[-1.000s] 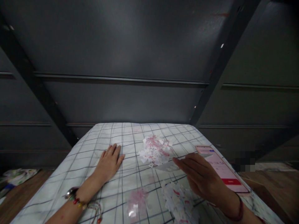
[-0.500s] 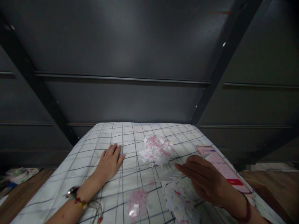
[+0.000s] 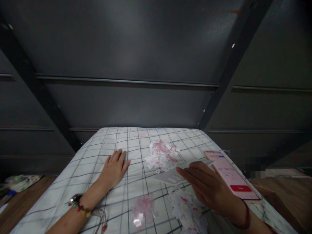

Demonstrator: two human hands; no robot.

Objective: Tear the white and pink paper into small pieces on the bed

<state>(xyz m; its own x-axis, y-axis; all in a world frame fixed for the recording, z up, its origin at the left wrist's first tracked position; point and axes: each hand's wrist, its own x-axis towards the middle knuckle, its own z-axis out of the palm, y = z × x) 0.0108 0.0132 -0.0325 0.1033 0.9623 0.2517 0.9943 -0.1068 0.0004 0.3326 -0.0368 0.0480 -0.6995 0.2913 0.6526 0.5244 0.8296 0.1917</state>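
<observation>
My left hand lies flat on the checked white cloth, fingers spread, holding nothing. Between the fingers of my right hand is a thin, pale, see-through flat strip. Its far end points left, just above the cloth and between two heaps. One heap of white and pink paper scraps lies beyond the strip. The nearer heap of mostly white scraps is below my right hand, which hides part of it. Left of that heap sits a small pinkish clear packet with a shiny patch.
A phone showing a timer lies at the cloth's right side, beside my right hand. Dark grey panels rise behind the far edge. Beyond the sides there is wooden floor, with a patterned item at left.
My right hand and the strip have shifted slightly left, toward the gap between the heaps. My left hand has stayed in place.
</observation>
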